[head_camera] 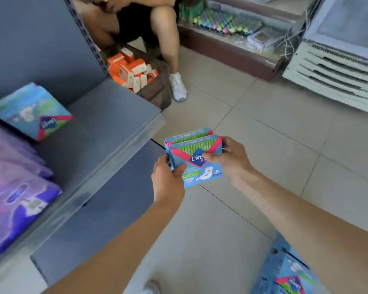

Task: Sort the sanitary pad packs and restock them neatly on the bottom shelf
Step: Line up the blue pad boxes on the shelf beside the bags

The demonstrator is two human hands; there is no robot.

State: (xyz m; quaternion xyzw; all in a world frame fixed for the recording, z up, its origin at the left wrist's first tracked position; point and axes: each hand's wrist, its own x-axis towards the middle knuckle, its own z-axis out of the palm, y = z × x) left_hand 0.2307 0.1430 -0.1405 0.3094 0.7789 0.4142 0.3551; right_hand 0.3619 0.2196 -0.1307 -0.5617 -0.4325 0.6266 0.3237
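I hold two blue-and-green sanitary pad packs together, upright, above the floor just off the front corner of the grey bottom shelf. My left hand grips their lower left corner. My right hand pinches their right side, thumb across the front label. One more blue-green pack lies tilted on the shelf at the left. Purple packs are stacked at the shelf's near left end. More blue packs lie by my right forearm at the bottom right.
Another person crouches behind the shelf end, one white shoe on the tiled floor, beside a dark crate of orange boxes. A low wooden display and a white freezer stand across the aisle.
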